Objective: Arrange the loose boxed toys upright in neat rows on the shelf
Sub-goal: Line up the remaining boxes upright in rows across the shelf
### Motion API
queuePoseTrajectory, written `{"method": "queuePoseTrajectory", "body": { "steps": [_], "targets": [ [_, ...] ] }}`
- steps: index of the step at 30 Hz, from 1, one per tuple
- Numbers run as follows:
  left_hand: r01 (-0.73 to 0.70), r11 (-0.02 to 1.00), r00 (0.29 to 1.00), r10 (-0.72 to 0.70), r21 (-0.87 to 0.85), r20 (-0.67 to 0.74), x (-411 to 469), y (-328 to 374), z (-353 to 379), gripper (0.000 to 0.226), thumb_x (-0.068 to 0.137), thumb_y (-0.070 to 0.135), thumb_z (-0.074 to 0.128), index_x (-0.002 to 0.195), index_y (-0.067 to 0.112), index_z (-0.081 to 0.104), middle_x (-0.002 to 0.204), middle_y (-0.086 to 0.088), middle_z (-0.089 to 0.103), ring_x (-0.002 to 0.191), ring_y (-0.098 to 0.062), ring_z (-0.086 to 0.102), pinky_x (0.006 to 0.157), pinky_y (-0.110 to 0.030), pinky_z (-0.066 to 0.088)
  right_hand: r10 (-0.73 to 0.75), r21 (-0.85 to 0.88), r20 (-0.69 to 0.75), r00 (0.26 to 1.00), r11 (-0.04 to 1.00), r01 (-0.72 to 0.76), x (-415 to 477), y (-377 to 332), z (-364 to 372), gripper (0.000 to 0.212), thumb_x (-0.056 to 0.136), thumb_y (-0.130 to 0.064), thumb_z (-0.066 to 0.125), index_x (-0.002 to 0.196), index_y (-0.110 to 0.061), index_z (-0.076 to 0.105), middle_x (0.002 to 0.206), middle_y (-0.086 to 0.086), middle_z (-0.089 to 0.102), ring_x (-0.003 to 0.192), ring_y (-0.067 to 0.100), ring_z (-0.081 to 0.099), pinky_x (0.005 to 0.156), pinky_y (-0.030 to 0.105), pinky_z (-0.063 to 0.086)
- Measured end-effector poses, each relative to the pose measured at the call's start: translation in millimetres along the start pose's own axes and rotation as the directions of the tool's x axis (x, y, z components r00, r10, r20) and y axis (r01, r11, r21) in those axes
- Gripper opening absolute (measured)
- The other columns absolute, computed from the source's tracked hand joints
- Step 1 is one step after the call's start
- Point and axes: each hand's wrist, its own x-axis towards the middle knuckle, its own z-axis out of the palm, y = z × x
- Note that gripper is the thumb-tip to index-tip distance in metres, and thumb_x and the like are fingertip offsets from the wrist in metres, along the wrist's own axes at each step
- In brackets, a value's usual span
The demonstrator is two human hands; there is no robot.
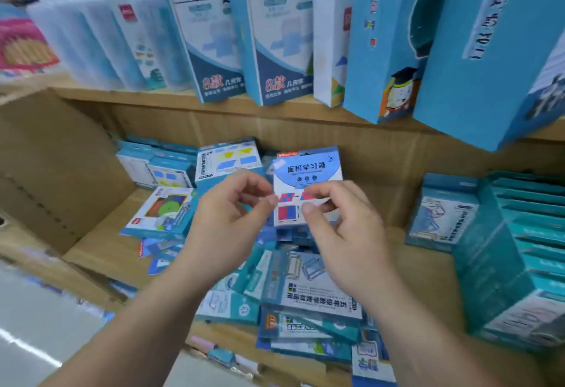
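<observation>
an upright box [307, 166] is located just behind the fingers [336, 192]; a loose pile of boxes [308, 298] lies beneath them; a stacked row [513, 233] sits to their right.

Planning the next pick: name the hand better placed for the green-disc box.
Left, probably. The left hand is next to the green-disc box; the right hand is farther off, in front of the upright box numbered 3.

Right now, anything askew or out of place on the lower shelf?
Yes. The pile of boxed toys in the middle of the lower shelf lies flat and jumbled, overlapping at odd angles, and some seem to overhang the front edge. The tall blue boxes on the upper shelf look tilted.
</observation>
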Motion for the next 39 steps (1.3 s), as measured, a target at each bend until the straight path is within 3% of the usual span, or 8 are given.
{"method": "queuePoseTrajectory", "body": {
  "steps": [4, 8, 12, 15, 21, 24, 30, 39],
  "targets": [
    [0.139, 0.970, 0.974, -0.098, 0.198, -0.205, 4, -58, -69, 0.012, 0.085, 0.024, 0.074, 0.084, 0.027, 0.063, 0.079, 0.009, 0.067, 0.069, -0.009, 0.058, 0.065, -0.032, 0.043, -0.021, -0.104, 0.252, 0.967, 0.993, 0.049, 5, -19, 57, 0.021, 0.094, -0.036, 0.061, 0.113, -0.027, 0.065, 0.109, -0.015, 0.056, 0.104, 0.004, 0.052, 0.092, 0.028, 0.045],
    [0.240, 0.956, 0.944, -0.189, 0.171, -0.269, 16, -100, -110, 0.010, 0.088, 0.027, 0.073, 0.094, 0.027, 0.066, 0.091, 0.010, 0.068, 0.073, -0.004, 0.059, 0.069, -0.035, 0.050, 0.032, -0.205, 0.239, 0.971, 0.978, 0.019, 16, -27, 101, 0.034, 0.095, -0.038, 0.061, 0.127, -0.026, 0.061, 0.128, -0.011, 0.049, 0.122, 0.010, 0.046, 0.106, 0.030, 0.039],
    [0.296, 0.955, 0.952, -0.294, 0.003, -0.089, 47, -101, -122, 0.022, 0.095, 0.038, 0.063, 0.116, 0.030, 0.062, 0.108, 0.014, 0.067, 0.079, 0.000, 0.064, 0.071, -0.024, 0.051, 0.074, -0.397, 0.097, 0.992, 0.917, -0.030, 34, -43, 130, 0.052, 0.095, -0.043, 0.060, 0.143, -0.028, 0.049, 0.153, -0.001, 0.036, 0.141, 0.020, 0.030, 0.115, 0.034, 0.027],
    [0.331, 0.941, 0.943, -0.327, -0.072, 0.060, 69, -93, -121, 0.015, 0.098, 0.044, 0.056, 0.105, 0.032, 0.062, 0.099, 0.017, 0.065, 0.088, -0.007, 0.065, 0.078, -0.029, 0.051, 0.129, -0.507, 0.038, 0.991, 0.857, -0.092, 47, -52, 147, 0.057, 0.096, -0.048, 0.056, 0.148, -0.031, 0.043, 0.161, 0.006, 0.029, 0.145, 0.027, 0.022, 0.119, 0.039, 0.020],
    [0.466, 0.858, 0.879, -0.422, -0.216, 0.220, 96, -96, -123, 0.031, 0.095, 0.048, 0.060, 0.088, 0.019, 0.067, 0.072, 0.010, 0.066, 0.063, -0.012, 0.059, 0.062, -0.026, 0.043, 0.124, -0.636, -0.092, 0.988, 0.756, -0.154, 50, -56, 172, 0.057, 0.090, -0.056, 0.050, 0.132, -0.021, 0.063, 0.140, 0.006, 0.054, 0.132, 0.028, 0.038, 0.111, 0.040, 0.032],
    [0.464, 0.838, 0.876, -0.388, -0.287, 0.285, 100, -100, -123, 0.014, 0.095, 0.032, 0.066, 0.091, 0.019, 0.068, 0.070, 0.008, 0.067, 0.050, -0.004, 0.056, 0.049, -0.018, 0.042, 0.150, -0.647, -0.099, 0.984, 0.741, -0.178, 47, -58, 179, 0.058, 0.087, -0.055, 0.049, 0.133, -0.022, 0.062, 0.141, 0.005, 0.053, 0.134, 0.028, 0.039, 0.110, 0.042, 0.033],
    [0.518, 0.793, 0.846, -0.419, -0.321, 0.329, 108, -105, -125, 0.005, 0.092, 0.021, 0.070, 0.093, 0.019, 0.065, 0.081, -0.006, 0.073, 0.062, -0.019, 0.057, 0.057, -0.030, 0.048, 0.127, -0.602, -0.100, 0.987, 0.782, -0.162, 44, -61, 181, 0.054, 0.087, -0.051, 0.053, 0.130, -0.021, 0.065, 0.140, 0.002, 0.055, 0.132, 0.026, 0.040, 0.113, 0.036, 0.030],
    [0.418, 0.817, 0.897, -0.301, -0.398, 0.325, 115, -104, -165, 0.031, 0.096, 0.009, 0.063, 0.126, 0.012, 0.059, 0.106, -0.020, 0.070, 0.081, -0.028, 0.071, 0.073, -0.046, 0.061, 0.094, -0.402, -0.117, 0.989, 0.906, -0.134, 71, -71, 173, 0.043, 0.095, -0.049, 0.057, 0.133, -0.031, 0.059, 0.147, -0.004, 0.047, 0.137, 0.015, 0.035, 0.113, 0.030, 0.028]
  ]
}}
